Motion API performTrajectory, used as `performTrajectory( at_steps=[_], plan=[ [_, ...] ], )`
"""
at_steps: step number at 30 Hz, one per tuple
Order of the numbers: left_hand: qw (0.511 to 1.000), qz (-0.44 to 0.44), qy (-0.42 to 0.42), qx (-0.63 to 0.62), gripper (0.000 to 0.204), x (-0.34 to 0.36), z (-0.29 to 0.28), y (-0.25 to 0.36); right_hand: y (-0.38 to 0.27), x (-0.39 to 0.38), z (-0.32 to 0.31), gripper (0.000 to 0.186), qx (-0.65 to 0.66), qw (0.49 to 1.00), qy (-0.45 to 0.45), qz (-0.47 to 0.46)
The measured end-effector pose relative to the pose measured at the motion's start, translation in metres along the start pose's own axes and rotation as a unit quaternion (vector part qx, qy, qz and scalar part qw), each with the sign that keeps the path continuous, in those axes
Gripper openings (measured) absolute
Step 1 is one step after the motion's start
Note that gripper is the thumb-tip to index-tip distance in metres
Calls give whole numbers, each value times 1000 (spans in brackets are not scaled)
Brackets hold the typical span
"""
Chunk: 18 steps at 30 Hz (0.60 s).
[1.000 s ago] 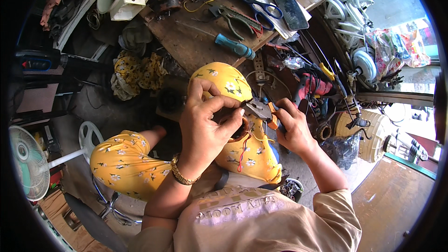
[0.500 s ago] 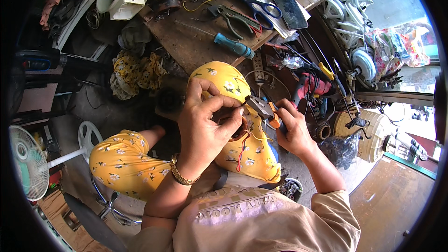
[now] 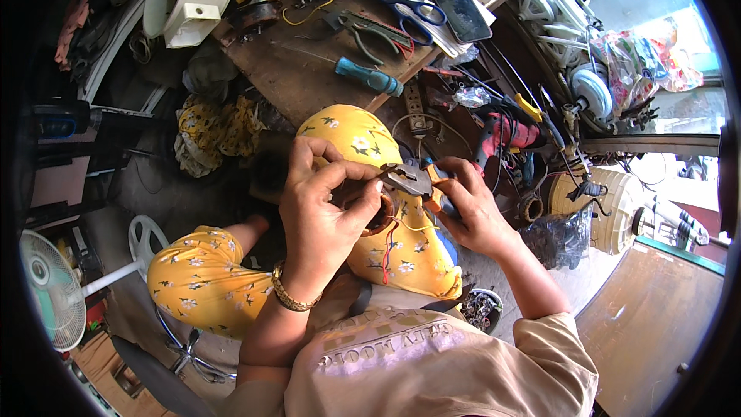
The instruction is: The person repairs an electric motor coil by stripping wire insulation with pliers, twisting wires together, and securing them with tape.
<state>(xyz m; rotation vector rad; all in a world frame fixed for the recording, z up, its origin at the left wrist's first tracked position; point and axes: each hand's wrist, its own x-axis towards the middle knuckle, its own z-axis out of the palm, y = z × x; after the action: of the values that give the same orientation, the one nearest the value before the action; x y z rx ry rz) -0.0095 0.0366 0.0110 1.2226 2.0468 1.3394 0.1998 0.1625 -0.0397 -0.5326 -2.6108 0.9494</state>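
My right hand (image 3: 472, 212) grips a pair of pliers (image 3: 409, 180) with orange and blue handles, its metal jaws pointing left. Close to the jaw tips, my left hand (image 3: 320, 205) has thumb and forefinger bent together in a pinch. What sits between those fingers is too small to make out. Just below them, partly hidden by the left hand, a round copper-coloured coil part (image 3: 381, 216) rests at my lap. Red wires (image 3: 387, 251) hang from it, and a yellow wire (image 3: 417, 227) runs out to the right.
Ahead stands a wooden table (image 3: 293, 81) with a blue screwdriver (image 3: 369, 77), black-handled pliers (image 3: 369, 42), scissors (image 3: 417, 11) and a phone (image 3: 457, 8). A red power tool (image 3: 502, 135) and cables lie to the right. A white fan (image 3: 54, 289) is at the left.
The whole view has shifted slightly, moving the table and lap leftward. The pliers have turned a little, and their jaws lie more level. Both hands keep their holds.
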Motion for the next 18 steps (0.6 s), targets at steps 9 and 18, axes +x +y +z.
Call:
performTrajectory(
  at_steps=[9, 18],
  plan=[
    [1000, 14, 3, 13, 11, 2, 3, 3, 158, -142, 147, 37, -74, 923, -7, 376],
    [997, 10, 23, 69, 13, 0, 0, 7, 53, -1, 55, 47, 160, 965, 121, 171]
  ],
)
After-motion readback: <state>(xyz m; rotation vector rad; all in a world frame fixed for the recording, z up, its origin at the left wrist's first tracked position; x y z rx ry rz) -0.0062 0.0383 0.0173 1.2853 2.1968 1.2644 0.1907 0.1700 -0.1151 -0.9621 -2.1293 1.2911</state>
